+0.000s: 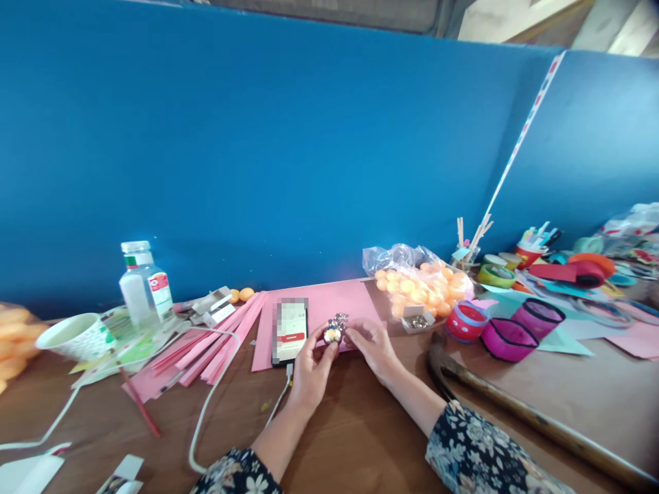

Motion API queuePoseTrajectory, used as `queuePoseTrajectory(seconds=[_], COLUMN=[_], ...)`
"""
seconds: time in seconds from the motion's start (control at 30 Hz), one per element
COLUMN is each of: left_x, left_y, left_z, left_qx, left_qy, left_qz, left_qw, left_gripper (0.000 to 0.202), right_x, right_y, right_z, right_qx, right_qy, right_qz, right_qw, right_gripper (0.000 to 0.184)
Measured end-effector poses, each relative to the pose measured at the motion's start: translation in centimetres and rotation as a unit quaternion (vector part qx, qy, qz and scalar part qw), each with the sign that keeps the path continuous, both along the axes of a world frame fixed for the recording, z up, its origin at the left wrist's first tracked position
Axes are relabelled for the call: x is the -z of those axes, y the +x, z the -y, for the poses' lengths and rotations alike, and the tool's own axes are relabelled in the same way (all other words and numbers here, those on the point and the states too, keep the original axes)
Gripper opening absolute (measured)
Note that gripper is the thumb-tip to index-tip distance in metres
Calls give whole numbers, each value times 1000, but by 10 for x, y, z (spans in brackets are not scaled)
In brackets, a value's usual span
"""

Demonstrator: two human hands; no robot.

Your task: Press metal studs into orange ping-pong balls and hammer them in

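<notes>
Between the thumb and fingers of my left hand (315,367) is a small round orange thing ringed with dark, shiny metal bits (332,333). It looks like one of the orange balls, though its details are too small to make out. My right hand (375,346) is at its right side, thumb and fingers pinched together close to the metal bits. What the right fingertips hold, if anything, cannot be seen. Both hands are over the front edge of a pink sheet (355,295). A phone (291,332) lies on that sheet, just left of my left hand.
A plastic bag of orange balls (417,285) and a small box of shiny metal pieces (417,322) lie right of the sheet. A hammer (494,391) stretches along the right. Pink strips (226,343), a bottle (145,285), a paper cup (75,336) and a white cable (206,405) are left.
</notes>
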State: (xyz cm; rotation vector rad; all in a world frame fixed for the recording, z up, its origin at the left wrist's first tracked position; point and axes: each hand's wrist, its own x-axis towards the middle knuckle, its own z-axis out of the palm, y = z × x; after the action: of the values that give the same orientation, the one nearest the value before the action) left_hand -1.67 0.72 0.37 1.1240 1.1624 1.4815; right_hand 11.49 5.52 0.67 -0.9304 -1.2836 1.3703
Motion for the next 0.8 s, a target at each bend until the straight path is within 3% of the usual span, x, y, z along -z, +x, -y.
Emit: queuePoseTrajectory(seconds=[0.27,0.67,0.8], left_x=[-1,0,-1], left_y=[0,-1,0], left_z=[0,-1,-1], left_qx=[1,-32,-27], left_qy=[15,14,0], left_qz=[-15,-64,-59], left_qw=[1000,997,998], left_gripper=[39,49,51], right_x=[-3,-1,0], right_y=[-1,0,0], right_z=[2,4,4], right_qx=[1,-109,-117], right_qy=[-30,-4,-4], right_qz=[-62,-30,-31], right_qw=[998,994,993], right_gripper=[25,22,22])
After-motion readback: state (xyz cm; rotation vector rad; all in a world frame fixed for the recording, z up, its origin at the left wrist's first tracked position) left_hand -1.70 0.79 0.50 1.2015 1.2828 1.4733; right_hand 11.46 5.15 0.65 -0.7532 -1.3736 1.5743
